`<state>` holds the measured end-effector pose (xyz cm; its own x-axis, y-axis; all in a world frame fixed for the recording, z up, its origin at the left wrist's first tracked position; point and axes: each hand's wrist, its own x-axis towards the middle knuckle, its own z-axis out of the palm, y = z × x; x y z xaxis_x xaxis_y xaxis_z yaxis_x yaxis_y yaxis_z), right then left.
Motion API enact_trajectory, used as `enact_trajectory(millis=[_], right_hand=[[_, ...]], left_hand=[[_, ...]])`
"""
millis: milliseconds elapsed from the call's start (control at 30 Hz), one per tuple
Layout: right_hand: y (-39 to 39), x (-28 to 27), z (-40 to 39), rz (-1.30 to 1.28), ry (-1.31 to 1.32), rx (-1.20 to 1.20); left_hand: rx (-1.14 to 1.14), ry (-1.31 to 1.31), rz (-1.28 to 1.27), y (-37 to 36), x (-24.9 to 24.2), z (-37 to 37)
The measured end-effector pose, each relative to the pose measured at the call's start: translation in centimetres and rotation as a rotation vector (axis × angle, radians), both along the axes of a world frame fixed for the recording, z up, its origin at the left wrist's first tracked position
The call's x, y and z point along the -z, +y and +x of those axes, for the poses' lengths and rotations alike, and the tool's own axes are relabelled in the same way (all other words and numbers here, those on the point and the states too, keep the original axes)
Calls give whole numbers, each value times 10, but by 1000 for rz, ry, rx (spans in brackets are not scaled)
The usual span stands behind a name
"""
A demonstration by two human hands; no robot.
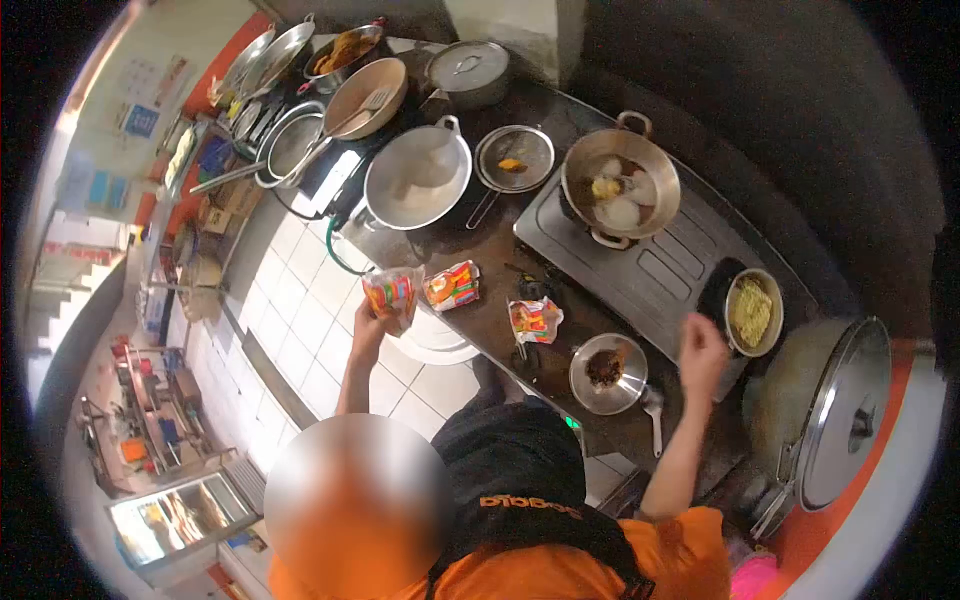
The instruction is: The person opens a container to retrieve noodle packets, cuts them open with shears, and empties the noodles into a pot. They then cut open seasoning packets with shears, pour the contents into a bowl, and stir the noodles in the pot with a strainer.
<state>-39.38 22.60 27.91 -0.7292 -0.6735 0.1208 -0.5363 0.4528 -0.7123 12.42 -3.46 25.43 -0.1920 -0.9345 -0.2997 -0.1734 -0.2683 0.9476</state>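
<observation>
My left hand [368, 330] is closed around a red and orange instant noodle packet [392, 292], held up at the counter's near edge. A second noodle packet [453, 286] lies on the counter just right of it, and a third packet [536, 320] farther right. My right hand [703, 352] is raised with curled fingers beside a small pan [736, 342] holding a block of dry noodles [752, 312]. Whether anything is between those fingers is hidden. Left of that hand stands a metal bowl [628, 385] with dark contents at its bottom.
A pot [667, 205] with pale pieces in liquid stands on the stove [640, 262]. Behind are a large wok [440, 170], a strainer [535, 160] and several pans. At right is a big lidded pot [840, 430]. A white spoon [656, 425] lies beside the bowl.
</observation>
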Motion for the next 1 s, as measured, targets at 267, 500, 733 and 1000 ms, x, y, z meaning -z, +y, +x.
enact_trajectory(millis=[267, 500, 733, 1000], right_hand=[[-125, 83, 196, 83, -305, -473], [-164, 87, 228, 35, -328, -151], [-145, -159, 238, 34, -289, -697], [-140, -284, 299, -99, 313, -1101]], left_hand=[[300, -244, 107, -100, 117, -4], [609, -410, -236, -45, 152, -107], [623, -913, -587, -69, 201, -57], [524, -824, -413, -89, 187, -44]])
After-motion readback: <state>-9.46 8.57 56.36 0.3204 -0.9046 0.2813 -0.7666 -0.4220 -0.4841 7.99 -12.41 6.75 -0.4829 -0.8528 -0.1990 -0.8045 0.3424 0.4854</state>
